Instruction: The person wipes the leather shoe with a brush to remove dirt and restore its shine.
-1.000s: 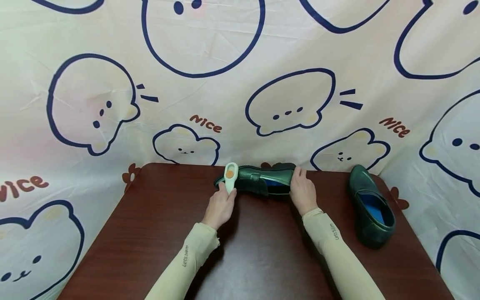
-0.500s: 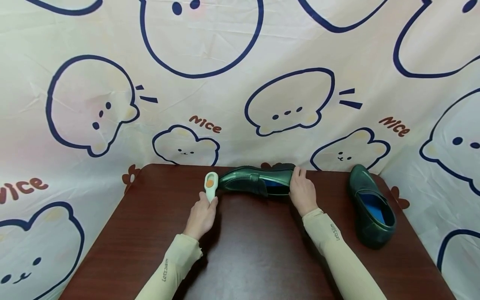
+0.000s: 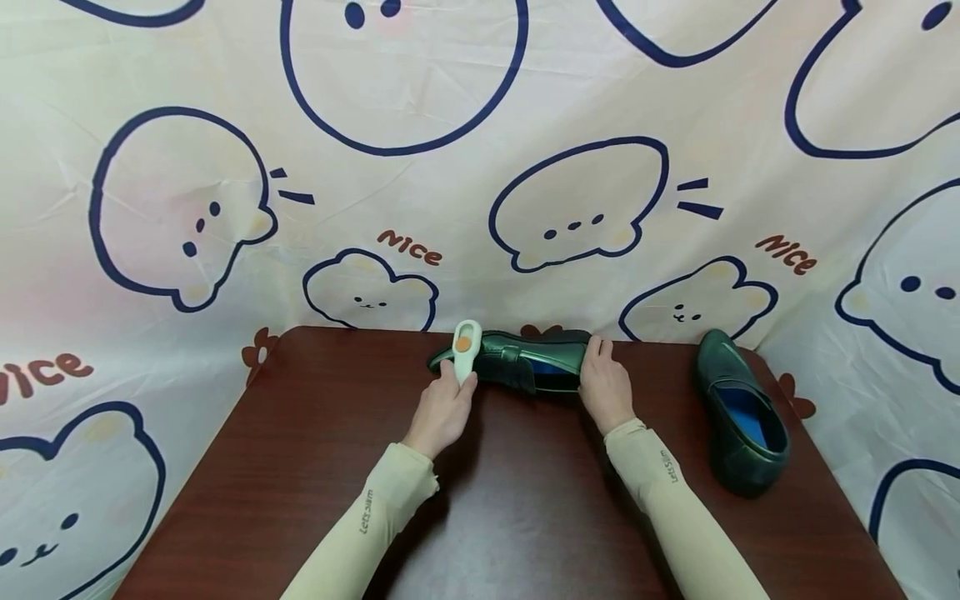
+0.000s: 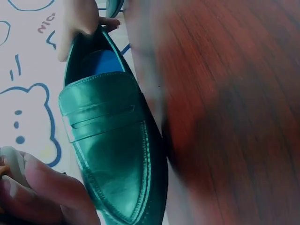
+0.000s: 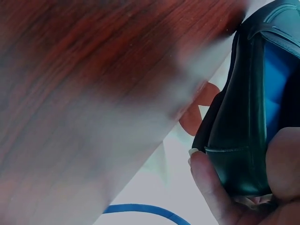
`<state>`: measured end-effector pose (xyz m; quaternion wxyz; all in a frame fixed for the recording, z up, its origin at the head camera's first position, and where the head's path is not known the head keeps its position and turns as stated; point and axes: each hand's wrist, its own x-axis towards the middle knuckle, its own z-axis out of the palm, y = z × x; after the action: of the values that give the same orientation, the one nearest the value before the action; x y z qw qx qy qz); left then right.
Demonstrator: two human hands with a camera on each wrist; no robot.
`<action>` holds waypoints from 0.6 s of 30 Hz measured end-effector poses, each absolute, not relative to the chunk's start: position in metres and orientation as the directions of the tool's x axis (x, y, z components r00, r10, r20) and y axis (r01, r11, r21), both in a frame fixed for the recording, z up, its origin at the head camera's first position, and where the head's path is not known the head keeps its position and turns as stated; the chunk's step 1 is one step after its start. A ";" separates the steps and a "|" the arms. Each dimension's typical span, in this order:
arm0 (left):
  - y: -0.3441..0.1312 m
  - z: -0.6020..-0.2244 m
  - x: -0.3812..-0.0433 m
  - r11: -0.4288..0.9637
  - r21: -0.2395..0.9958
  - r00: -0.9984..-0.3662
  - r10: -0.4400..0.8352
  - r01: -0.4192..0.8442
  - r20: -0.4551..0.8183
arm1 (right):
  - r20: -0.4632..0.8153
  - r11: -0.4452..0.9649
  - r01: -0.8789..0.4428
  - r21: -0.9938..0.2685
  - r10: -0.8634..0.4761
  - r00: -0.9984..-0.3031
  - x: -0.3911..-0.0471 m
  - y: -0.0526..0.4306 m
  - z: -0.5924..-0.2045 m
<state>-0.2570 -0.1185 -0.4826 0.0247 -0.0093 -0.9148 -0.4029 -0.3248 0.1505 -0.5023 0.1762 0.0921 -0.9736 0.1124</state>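
Note:
Lying lengthwise near the table's far edge is a shiny green loafer (image 3: pixel 517 354) with a blue insole, its toe to the left. My left hand (image 3: pixel 438 412) pinches the handle of a small pale tool (image 3: pixel 466 343) with a rounded head and an orange spot. That head overlaps the loafer's front part in the head view; its underside is hidden. With my right hand (image 3: pixel 606 387) I grip the loafer's heel, thumb and fingers on either side. In the right wrist view the fingers (image 5: pixel 208 183) press against the heel's outside.
A second green loafer (image 3: pixel 738 417) stands near the right edge of the dark brown table (image 3: pixel 300 483), toe pointing away. A pale cloth (image 3: pixel 457 200) with cartoon outlines hangs right behind the table and along both sides.
My left hand swung the pale tool leftward past the loafer's toe, then brought it back right over the front part. The right hand and the loafer have stayed put.

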 end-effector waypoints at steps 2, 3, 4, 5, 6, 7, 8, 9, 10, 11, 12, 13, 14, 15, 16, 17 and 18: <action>-0.118 -0.486 -0.260 0.682 0.731 -0.999 -0.014 0.023 0.044 | 0.357 0.958 -0.217 -0.186 -0.140 -0.923 -0.324 0.150 -0.503; -0.118 -0.487 -0.260 0.685 0.728 -0.999 -0.020 0.013 0.036 | 0.358 0.959 -0.216 -0.184 -0.139 -0.923 -0.324 0.149 -0.503; -0.118 -0.489 -0.261 0.689 0.725 -0.999 -0.030 0.003 0.032 | 0.358 0.960 -0.215 -0.182 -0.139 -0.923 -0.324 0.149 -0.503; -0.119 -0.490 -0.261 0.695 0.719 -0.999 -0.038 -0.007 0.027 | 0.361 0.960 -0.216 -0.180 -0.139 -0.922 -0.325 0.149 -0.503; -0.120 -0.491 -0.261 0.699 0.715 -0.999 -0.047 -0.017 0.023 | 0.364 0.960 -0.216 -0.177 -0.140 -0.921 -0.325 0.149 -0.503; -0.121 -0.492 -0.261 0.704 0.710 -0.998 -0.058 -0.027 0.020 | 0.366 0.960 -0.217 -0.175 -0.141 -0.920 -0.325 0.149 -0.503; -0.122 -0.492 -0.260 0.705 0.708 -0.997 -0.070 -0.038 0.016 | 0.370 0.960 -0.219 -0.174 -0.143 -0.918 -0.325 0.149 -0.503; -0.123 -0.493 -0.259 0.707 0.706 -0.997 -0.079 -0.047 0.012 | 0.374 0.959 -0.223 -0.174 -0.145 -0.916 -0.326 0.149 -0.502; -0.124 -0.494 -0.259 0.708 0.704 -0.996 -0.089 -0.055 0.011 | 0.377 0.959 -0.226 -0.173 -0.147 -0.915 -0.326 0.149 -0.502; -0.126 -0.494 -0.258 0.706 0.705 -0.995 -0.095 -0.063 0.006 | 0.377 0.958 -0.225 -0.175 -0.146 -0.915 -0.326 0.149 -0.502; -0.127 -0.495 -0.257 0.704 0.707 -0.995 -0.101 -0.070 0.001 | 0.376 0.959 -0.223 -0.176 -0.144 -0.915 -0.326 0.149 -0.501; -0.129 -0.496 -0.256 0.703 0.707 -0.994 -0.106 -0.078 -0.004 | 0.373 0.959 -0.221 -0.176 -0.143 -0.917 -0.326 0.149 -0.501; -0.130 -0.497 -0.254 0.699 0.710 -0.994 -0.111 -0.086 -0.012 | 0.370 0.959 -0.220 -0.178 -0.142 -0.918 -0.326 0.150 -0.501; -0.132 -0.498 -0.253 0.700 0.708 -0.993 -0.119 -0.097 -0.018 | 0.366 0.960 -0.218 -0.177 -0.141 -0.920 -0.326 0.150 -0.501; -0.134 -0.499 -0.251 0.702 0.704 -0.992 -0.127 -0.108 -0.025 | 0.362 0.959 -0.218 -0.180 -0.141 -0.921 -0.326 0.150 -0.501; -0.136 -0.500 -0.250 0.703 0.701 -0.990 -0.135 -0.120 -0.034 | 0.360 0.959 -0.218 -0.179 -0.142 -0.922 -0.326 0.151 -0.501; -0.138 -0.501 -0.248 0.707 0.695 -0.989 -0.145 -0.133 -0.043 | 0.359 0.959 -0.219 -0.178 -0.144 -0.922 -0.326 0.151 -0.501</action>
<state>-0.2477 -0.1380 -0.5013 0.0075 0.0752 -0.9238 -0.3753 -0.3260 0.1509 -0.5013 0.1737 0.0932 -0.9744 0.1079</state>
